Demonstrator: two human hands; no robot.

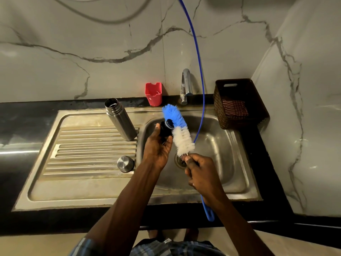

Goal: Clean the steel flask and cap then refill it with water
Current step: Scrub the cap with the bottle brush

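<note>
my left hand [156, 146] grips the black cap [166, 129] over the sink [238, 163] so drips fall in; my right hand [201, 172] clutches the bottle brush [180, 130] against it; the flask [120, 121] stands open on the drainboard [83, 156], waiting.

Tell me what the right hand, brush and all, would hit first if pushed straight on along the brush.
The brush held by the right hand already touches the black stopper in the left hand. Beyond that, probably the red cup; depth is unclear.
</note>
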